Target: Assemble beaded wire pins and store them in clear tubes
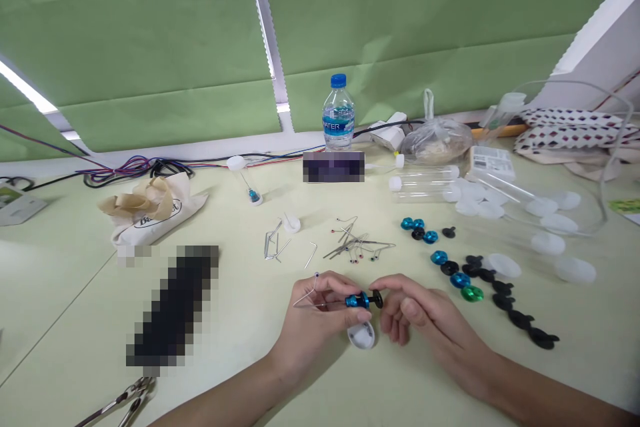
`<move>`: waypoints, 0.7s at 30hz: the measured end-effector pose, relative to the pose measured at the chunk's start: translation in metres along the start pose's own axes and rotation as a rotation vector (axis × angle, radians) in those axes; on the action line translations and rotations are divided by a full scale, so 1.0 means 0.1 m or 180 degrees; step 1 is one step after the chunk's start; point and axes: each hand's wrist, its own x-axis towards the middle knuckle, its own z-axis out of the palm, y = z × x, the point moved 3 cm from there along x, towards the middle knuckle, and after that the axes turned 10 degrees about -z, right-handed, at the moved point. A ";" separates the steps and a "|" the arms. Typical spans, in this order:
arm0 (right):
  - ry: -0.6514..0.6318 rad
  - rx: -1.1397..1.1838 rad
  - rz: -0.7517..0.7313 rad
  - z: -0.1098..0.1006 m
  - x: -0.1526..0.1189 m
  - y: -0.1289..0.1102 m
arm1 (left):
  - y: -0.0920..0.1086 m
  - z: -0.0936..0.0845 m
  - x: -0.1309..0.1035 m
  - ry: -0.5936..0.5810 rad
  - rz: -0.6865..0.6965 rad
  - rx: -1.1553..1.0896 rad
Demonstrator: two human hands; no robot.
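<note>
My left hand is closed on a small metallic blue part, pinched between thumb and fingers. A black flanged piece sticks out of the blue part's right end. Thin bent metal wire with a small bead extends left across the same hand. My right hand is just to the right; its index fingertip reaches the black piece's rim, the thumb stands apart and the other fingers are curled. Whether that fingertip presses on it I cannot tell. Under my left thumb lies a round white cap.
Bent wires and hex keys lie beyond my hands. To the right are blue nuts, a green one, black flanged pieces and clear tubes. A water bottle stands behind; a cloth pouch lies left.
</note>
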 end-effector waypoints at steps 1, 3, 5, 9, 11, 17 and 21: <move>0.0016 0.0007 0.0002 0.00 0.00 0.00 | 0.00 0.00 0.00 0.0002 0.0001 -0.0007; 0.0041 0.0025 -0.0005 0.00 0.01 0.01 | 0.00 0.00 0.00 0.0005 -0.0015 -0.0017; 0.0030 0.0031 0.0000 0.00 0.02 0.01 | 0.00 0.01 0.00 -0.0002 -0.0033 -0.0019; -0.0002 0.0040 -0.0010 0.01 0.01 0.00 | 0.01 0.00 0.00 -0.0006 -0.0037 -0.0002; -0.0016 0.0032 -0.0003 0.01 0.01 0.00 | 0.01 0.00 -0.01 -0.0016 -0.0033 0.0001; 0.0001 0.0048 -0.0031 0.00 0.01 0.00 | 0.00 -0.01 0.00 -0.0010 -0.0034 0.0023; 0.0009 0.0072 -0.0031 0.01 0.02 0.01 | 0.00 -0.01 0.00 0.0009 -0.0035 0.0048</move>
